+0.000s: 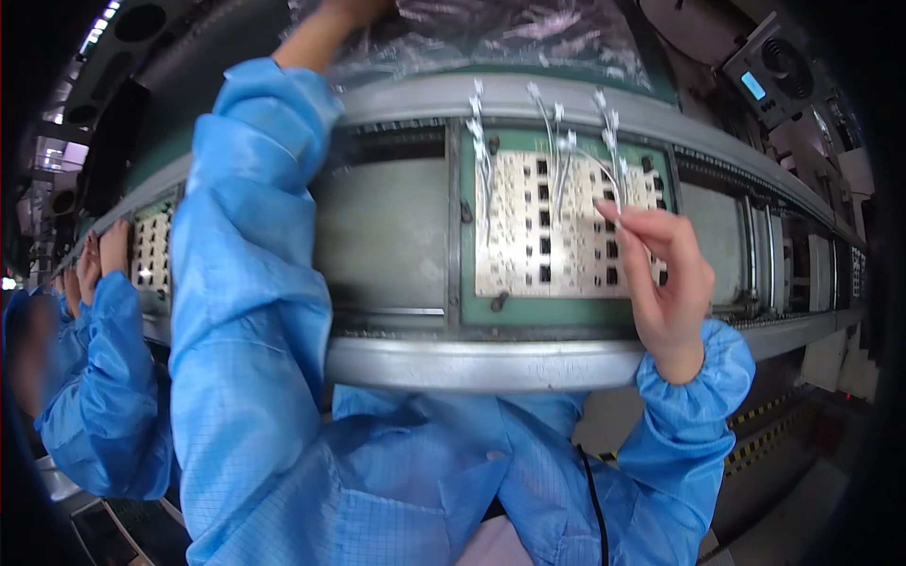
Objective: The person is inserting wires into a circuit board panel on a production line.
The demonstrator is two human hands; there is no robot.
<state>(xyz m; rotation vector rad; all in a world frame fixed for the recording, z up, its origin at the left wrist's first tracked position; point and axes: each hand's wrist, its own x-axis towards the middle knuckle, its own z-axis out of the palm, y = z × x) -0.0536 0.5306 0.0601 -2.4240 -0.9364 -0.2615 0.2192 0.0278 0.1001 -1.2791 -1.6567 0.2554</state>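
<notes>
A white circuit board panel (514,226) with rows of dark square parts lies on a green fixture plate (566,313) in front of me. Several thin white cables with small white plugs (557,111) reach from the panel over the conveyor's far rail. Above the panel's right part, my right hand (672,274) is closed in a pinch, thumb and forefinger on the end of a thin white cable (604,168). My left arm stretches far forward, and my left hand (363,8) is at a clear plastic bag (510,42); its fingers are cut off by the upper edge.
The conveyor's near metal rail (491,366) runs between my body and the panel. At the far right stands a grey device with a lit display (753,86). Left of me, a co-worker in a blue sleeve (113,377) has hands near another panel (151,250).
</notes>
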